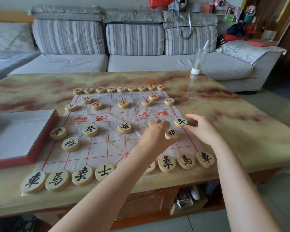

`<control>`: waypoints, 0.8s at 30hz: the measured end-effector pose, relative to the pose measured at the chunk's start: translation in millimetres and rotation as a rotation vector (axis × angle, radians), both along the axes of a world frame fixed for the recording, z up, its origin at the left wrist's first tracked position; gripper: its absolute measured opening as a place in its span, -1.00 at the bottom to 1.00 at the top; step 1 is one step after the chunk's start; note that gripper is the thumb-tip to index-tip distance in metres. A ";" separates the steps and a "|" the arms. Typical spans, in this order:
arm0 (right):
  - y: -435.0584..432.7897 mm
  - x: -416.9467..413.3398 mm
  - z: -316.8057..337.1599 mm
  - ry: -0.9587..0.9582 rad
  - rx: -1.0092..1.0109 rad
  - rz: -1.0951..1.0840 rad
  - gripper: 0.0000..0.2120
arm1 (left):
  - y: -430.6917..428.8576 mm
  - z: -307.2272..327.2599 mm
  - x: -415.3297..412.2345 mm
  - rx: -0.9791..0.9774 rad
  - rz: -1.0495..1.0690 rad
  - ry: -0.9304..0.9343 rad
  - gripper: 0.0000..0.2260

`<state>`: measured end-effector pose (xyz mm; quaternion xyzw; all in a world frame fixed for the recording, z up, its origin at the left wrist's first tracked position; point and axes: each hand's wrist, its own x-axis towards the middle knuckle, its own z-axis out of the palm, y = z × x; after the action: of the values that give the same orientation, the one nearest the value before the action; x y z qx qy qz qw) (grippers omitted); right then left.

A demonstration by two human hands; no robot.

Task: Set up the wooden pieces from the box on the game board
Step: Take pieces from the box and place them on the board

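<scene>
A paper game board (pixel 97 148) with red grid lines lies on the marbled table (pixel 233 114). Round wooden pieces with red characters (pixel 123 104) fill the far side, and pieces with black characters (pixel 82 175) stand along the near side. My left hand (pixel 155 133) reaches over the board's right half. Its fingertips curl over a mostly hidden piece (pixel 151 122), and its thumb side lies against a black cannon piece (pixel 172 134). My right hand (pixel 202 128) curves round the right edge of a black soldier piece (pixel 180 122), with the thumb on its near rim.
An open red-rimmed box (pixel 32 154) with a pale lining sits on the table left of the board. A clear bottle (pixel 199 59) stands upside down at the table's far right edge. A striped grey sofa (pixel 134 39) runs behind the table.
</scene>
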<state>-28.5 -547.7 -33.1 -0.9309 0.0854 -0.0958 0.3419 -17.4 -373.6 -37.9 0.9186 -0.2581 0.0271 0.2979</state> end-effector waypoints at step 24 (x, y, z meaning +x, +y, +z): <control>-2.5 32.0 -27.2 -0.062 0.017 -0.049 -0.62 | -17.3 -20.2 21.7 -0.055 0.002 0.043 -0.54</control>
<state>3.4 -550.3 -60.3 -0.9221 0.0982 -0.1324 0.3500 4.2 -390.9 -58.1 0.9107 -0.2497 0.0146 0.3286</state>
